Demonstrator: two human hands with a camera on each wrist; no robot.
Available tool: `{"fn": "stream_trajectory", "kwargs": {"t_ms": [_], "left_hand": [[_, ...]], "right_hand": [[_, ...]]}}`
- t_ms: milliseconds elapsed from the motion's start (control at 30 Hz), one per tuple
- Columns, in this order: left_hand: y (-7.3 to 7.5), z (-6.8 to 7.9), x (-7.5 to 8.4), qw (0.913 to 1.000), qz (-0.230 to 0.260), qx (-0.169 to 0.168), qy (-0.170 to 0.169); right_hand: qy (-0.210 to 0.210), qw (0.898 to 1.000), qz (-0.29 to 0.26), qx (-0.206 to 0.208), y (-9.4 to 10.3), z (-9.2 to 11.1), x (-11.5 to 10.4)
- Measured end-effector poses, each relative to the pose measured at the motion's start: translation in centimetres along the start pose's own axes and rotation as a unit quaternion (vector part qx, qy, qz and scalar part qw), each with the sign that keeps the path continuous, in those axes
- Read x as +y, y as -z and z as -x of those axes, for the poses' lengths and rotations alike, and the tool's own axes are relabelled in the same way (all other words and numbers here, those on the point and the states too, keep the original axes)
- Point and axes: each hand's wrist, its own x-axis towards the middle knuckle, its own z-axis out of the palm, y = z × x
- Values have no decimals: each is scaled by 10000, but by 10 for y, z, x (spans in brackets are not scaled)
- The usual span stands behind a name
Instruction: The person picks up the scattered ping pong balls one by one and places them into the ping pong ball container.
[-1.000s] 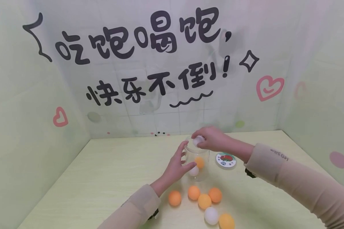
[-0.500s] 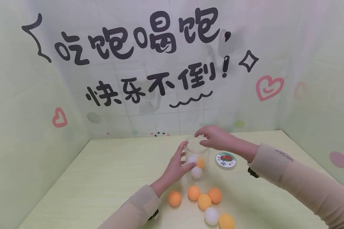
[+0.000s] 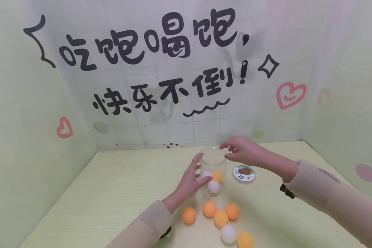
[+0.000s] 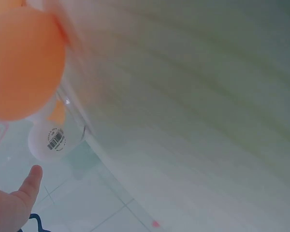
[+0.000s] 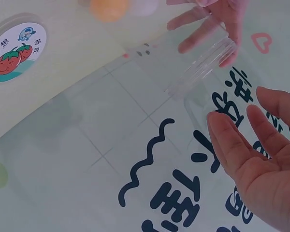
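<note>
A clear jar [image 3: 212, 164] stands upright on the table with an orange ball [image 3: 217, 176] and two white balls [image 3: 214, 186] inside. My left hand [image 3: 190, 181] holds the jar from its left side, the thumb across the front and the fingers round behind. Just right of the rim, my right hand [image 3: 245, 150] hovers with loosely bent fingers and nothing in them. The right wrist view shows that hand [image 5: 266, 164] bare beside the jar's mouth [image 5: 203, 67]. In the left wrist view, a large orange ball [image 4: 24, 63] is close to the camera, and a barcode label [image 4: 57, 140] shows beyond it.
In front of the jar lie several orange balls [image 3: 188, 215] and one white ball [image 3: 228, 234]. A round lid [image 3: 244, 173] with a tomato picture rests right of the jar. Printed curtain walls [image 3: 173, 131] stand behind the table [image 3: 117, 193] and at both sides.
My right hand has let a white ball drop into the jar and drawn away to the right, off the rim. The left hand keeps its hold on the jar.
</note>
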Motion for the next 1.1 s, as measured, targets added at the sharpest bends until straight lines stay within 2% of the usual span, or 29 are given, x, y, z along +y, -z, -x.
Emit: {"fn": "stream_trajectory", "kwargs": {"t_ms": [300,833,1100], "left_hand": [[0,0,1,9999,-16,5,139],[0,0,-1,9999,-38,45,106],[-1,0,-2,9999,-18,46,97]], "right_hand": [[-355,9988,-233,-259,-11,18,7],[222,9967,-497,-598,-56,41,36],[73,9919,-778,-1000,-79,53,39]]}}
